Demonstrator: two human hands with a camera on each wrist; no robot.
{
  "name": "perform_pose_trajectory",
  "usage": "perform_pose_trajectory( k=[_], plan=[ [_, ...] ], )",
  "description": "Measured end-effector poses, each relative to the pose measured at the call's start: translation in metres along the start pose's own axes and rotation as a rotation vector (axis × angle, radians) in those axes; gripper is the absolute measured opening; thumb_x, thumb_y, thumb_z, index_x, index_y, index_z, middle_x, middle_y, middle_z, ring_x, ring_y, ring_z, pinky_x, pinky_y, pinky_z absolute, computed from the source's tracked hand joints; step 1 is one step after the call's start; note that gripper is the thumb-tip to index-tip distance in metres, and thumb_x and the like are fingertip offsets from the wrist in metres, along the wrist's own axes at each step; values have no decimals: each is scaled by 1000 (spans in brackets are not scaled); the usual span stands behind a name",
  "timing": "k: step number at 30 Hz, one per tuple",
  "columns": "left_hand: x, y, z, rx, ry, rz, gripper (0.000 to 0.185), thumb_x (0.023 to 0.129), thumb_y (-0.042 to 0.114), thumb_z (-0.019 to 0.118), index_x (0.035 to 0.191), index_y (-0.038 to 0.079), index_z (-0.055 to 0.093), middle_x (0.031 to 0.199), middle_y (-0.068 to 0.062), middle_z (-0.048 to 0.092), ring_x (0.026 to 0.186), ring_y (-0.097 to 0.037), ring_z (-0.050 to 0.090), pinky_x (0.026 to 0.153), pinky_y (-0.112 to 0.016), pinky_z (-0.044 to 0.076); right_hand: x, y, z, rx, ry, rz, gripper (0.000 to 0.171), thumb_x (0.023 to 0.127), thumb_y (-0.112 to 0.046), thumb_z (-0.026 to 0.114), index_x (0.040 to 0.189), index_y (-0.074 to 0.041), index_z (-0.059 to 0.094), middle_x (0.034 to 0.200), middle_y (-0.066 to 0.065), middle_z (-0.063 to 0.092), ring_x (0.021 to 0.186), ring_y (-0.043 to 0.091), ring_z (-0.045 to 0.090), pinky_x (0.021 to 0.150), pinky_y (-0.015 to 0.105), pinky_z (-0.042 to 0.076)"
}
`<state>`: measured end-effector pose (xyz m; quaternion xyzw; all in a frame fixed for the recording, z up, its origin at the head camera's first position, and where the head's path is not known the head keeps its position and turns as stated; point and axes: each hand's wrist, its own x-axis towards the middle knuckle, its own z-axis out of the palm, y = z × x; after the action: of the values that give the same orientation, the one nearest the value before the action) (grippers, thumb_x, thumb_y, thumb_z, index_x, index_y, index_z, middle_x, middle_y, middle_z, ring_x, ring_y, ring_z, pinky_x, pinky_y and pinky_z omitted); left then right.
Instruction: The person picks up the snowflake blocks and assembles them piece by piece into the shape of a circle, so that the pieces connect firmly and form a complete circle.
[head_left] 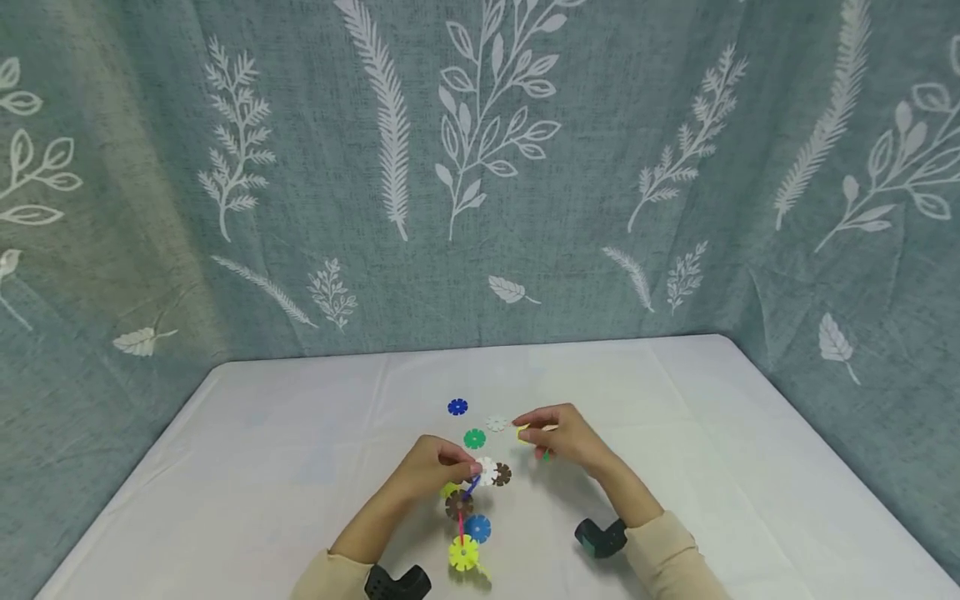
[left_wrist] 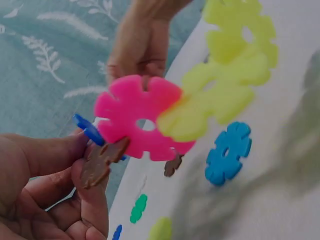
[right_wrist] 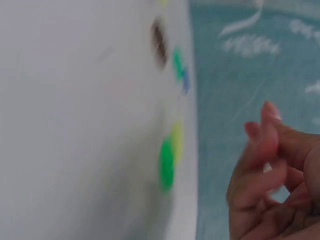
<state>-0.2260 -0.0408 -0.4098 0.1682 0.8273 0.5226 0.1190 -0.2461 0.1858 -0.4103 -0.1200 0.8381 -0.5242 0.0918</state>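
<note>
Item 1, left: left hand, fingers curled, pinching the upper end of a chain of joined snowflake discs just above the counter. The chain runs toward the person: brown disc and dark blue disc at the fingertips, then pink disc, then yellow disc, with a light blue disc lying flat beside it.

Handling, as judged: thin, stiff, light plastic, slotted rims held by friction only. Best taken at a joint or by a rim edge; a pull on the far end could twist a slot apart.

Item 2, centre: loose discs on the counter, dark blue, green, white, and a white-and-brown pair.

Item 3, right: right hand, fingers bent; it appears to pinch a small yellow piece, with something green just beneath.

Views: the left wrist view alone shows the slot joints and the pink disc's face. The head view alone gives the layout. The right wrist view is blurred and shows no held piece.
</note>
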Motion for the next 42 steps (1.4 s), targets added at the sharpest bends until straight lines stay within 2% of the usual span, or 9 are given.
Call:
perform_pose_trajectory(
  k=[3, 7, 14, 17, 24, 30, 37, 40, 42],
  plan=[
    [-1, 0, -1, -43, 53, -102, 18, 82, 13, 67, 82, -5, 68, 75, -5, 65, 68, -10, 56, 64, -24, 47, 2, 12, -12, -132, 130, 84, 26, 81, -8, 68, 105, -1, 68, 77, 6, 57, 60, 11, 44, 53, 23, 38],
    [-1, -1, -1, -73, 99, -178, 19, 81, 15, 68, 83, -4, 68, 73, -3, 64, 69, -12, 54, 64, -25, 46, 1, 26, -15, -274, 162, 190, 26, 72, -5, 74, 98, -8, 72, 76, 3, 55, 67, 14, 39, 56, 24, 34],
    [1, -3, 0, -105, 109, -183, 21, 81, 16, 68, 82, -5, 67, 73, -3, 66, 69, -13, 55, 66, -26, 47, -1, 28, -14, -402, 168, 101, 21, 62, -3, 80, 81, -9, 72, 80, 0, 61, 74, 13, 50, 66, 28, 42],
    [1, -1, 1, -110, 101, -180, 21, 81, 16, 68, 82, -5, 67, 74, -3, 66, 69, -13, 57, 67, -27, 48, -3, 22, -12, -392, 172, 30, 17, 64, 0, 78, 75, -8, 68, 72, 0, 63, 68, 11, 53, 64, 27, 44],
    [1, 0, 4, -148, 102, -191, 19, 82, 13, 65, 84, -6, 67, 77, -5, 68, 73, -15, 60, 72, -31, 49, -9, -9, 7, -166, 107, -113, 8, 73, -4, 74, 76, -3, 66, 68, 2, 64, 61, 10, 54, 55, 21, 43],
    [2, 0, 5, -174, 102, -208, 20, 83, 16, 65, 86, -4, 67, 76, -2, 69, 73, -13, 60, 74, -30, 49, -12, -16, 20, -119, 104, -136, 9, 73, -3, 74, 76, -1, 66, 68, 4, 64, 61, 10, 55, 56, 20, 44],
    [-2, 5, 11, -224, 133, -247, 19, 82, 17, 67, 82, -2, 68, 72, 1, 65, 75, -13, 57, 65, -27, 40, -16, -17, 30, -106, 160, -157, 7, 75, -5, 73, 75, -2, 67, 69, 3, 65, 60, 11, 55, 55, 20, 46],
    [-4, 5, 13, -240, 153, -220, 19, 81, 14, 67, 82, -5, 68, 73, -1, 65, 73, -13, 56, 66, -27, 42, -16, -17, 34, -105, 186, -190, 6, 74, -2, 72, 73, -5, 67, 70, 3, 66, 61, 13, 57, 55, 20, 46],
    [-6, 3, 14, -183, 165, -172, 19, 80, 12, 68, 80, -7, 68, 71, -4, 66, 69, -11, 55, 65, -26, 43, -16, -17, 36, -121, 171, -212, 7, 75, -2, 72, 73, -5, 67, 70, 4, 67, 61, 14, 58, 55, 20, 47]
  ],
)
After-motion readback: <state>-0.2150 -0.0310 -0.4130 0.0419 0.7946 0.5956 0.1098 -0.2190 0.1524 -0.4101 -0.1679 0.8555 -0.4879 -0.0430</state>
